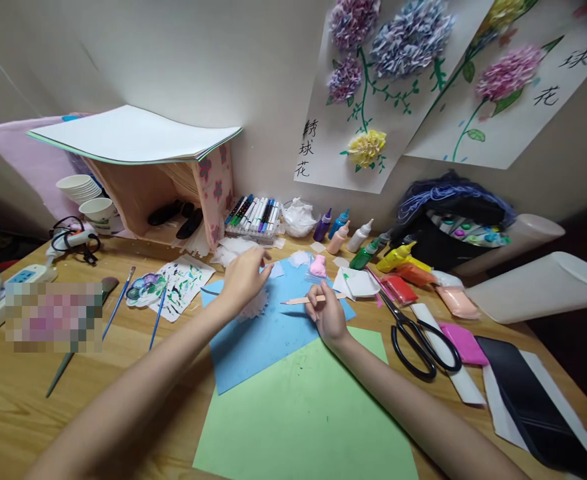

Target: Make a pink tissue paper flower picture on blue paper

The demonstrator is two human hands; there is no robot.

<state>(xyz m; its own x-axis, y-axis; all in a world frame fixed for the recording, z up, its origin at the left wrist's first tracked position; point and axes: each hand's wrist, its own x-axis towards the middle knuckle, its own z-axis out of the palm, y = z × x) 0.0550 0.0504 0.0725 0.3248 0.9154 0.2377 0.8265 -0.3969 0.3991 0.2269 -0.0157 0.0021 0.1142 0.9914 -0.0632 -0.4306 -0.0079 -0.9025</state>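
Observation:
My left hand (pixel 243 279) rests on the blue paper sheet (pixel 263 333), fingers curled over a white tissue-paper flower (pixel 254 305) that shows under the palm. My right hand (pixel 327 312) is closed in a pinch on a thin wooden stick (pixel 300 301) that points left across the blue sheet. A green paper sheet (pixel 303 413) lies in front, partly over the blue one. A small pink piece in a clear bag (pixel 318 266) sits just beyond my right hand.
Black scissors (pixel 418 337) lie to the right beside clay packets (pixel 463 343) and paint bottles (pixel 343 235). Markers (pixel 253 215) stand at the back. Brushes (pixel 118 303), a paint palette (pixel 146 288) and a power strip (pixel 8 283) lie left. A wooden box (pixel 173 193) stands by the wall.

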